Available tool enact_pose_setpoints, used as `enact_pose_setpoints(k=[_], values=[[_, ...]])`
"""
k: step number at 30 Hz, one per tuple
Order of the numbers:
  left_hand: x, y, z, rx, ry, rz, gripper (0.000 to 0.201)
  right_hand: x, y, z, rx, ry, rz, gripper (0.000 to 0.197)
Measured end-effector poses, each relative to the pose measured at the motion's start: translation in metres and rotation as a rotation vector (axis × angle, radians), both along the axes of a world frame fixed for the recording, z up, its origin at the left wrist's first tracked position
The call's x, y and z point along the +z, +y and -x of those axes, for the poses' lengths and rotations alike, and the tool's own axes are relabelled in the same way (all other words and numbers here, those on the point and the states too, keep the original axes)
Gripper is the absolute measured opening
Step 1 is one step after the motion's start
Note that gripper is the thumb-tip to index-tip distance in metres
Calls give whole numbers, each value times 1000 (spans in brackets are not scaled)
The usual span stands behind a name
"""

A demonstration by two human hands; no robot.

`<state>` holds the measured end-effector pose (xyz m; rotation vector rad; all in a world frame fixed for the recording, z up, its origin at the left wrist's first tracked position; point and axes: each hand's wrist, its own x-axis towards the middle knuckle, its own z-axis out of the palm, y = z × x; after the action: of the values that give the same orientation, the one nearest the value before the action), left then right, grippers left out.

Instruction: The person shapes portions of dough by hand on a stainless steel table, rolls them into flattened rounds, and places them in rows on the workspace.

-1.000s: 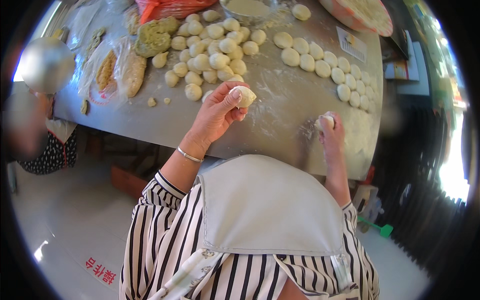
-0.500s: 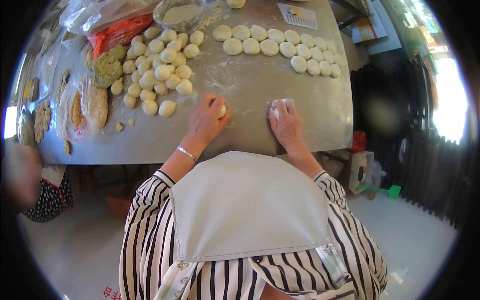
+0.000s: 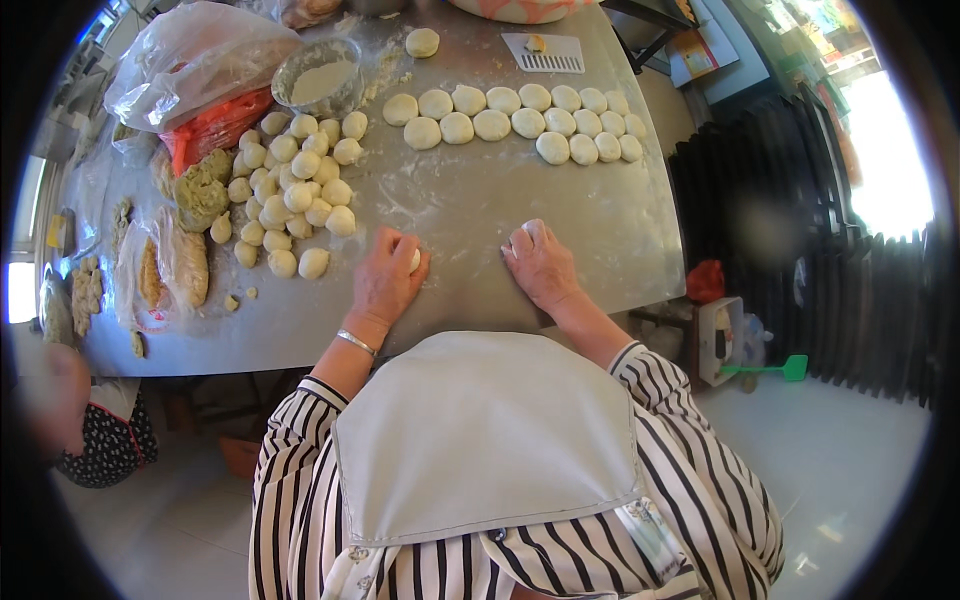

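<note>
On the near part of the metal table (image 3: pixel 620 235), the left hand (image 3: pixel 386 280), lifted a second ago, is now down, curled around a dough ball (image 3: pixel 415 260). The right hand (image 3: pixel 543 265) curls down too; I cannot tell what it holds.

Nothing on view could be read for certain. Small red marks (image 3: pixel 153 319) showed at the lower end of a clear bag (image 3: pixel 150 278) on the tabletop (image 3: pixel 610 235), too tiny to make out, and an orange-and-red panel (image 3: pixel 690 56) beyond its far right corner was too blurred.
</note>
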<state>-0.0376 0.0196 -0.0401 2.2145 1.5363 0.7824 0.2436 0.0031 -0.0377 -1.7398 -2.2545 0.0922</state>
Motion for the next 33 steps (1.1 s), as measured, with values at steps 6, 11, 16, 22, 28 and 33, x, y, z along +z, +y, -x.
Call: enact_pose_setpoints(k=[6, 11, 16, 22, 28, 33], values=[[49, -4, -1, -3, 158, 139, 49, 61, -7, 12, 5, -36, 169, 53], [52, 5, -17, -71, 362, 36, 69, 53, 13, 24, 131, -71, 67, 70], [23, 8, -20, -117, 393, -18, 73, 35, 19, 22, 142, -151, 142, 75], [23, 7, -22, -120, 390, 70, 77, 31, 15, 19, 153, -165, 201, 79], [13, 9, -21, -99, 404, 74, 78, 27, 17, 18, 170, -117, 141, 79], [27, 6, -19, -82, 294, 106, 71, 24, 19, 6, 120, 102, 163, 70]])
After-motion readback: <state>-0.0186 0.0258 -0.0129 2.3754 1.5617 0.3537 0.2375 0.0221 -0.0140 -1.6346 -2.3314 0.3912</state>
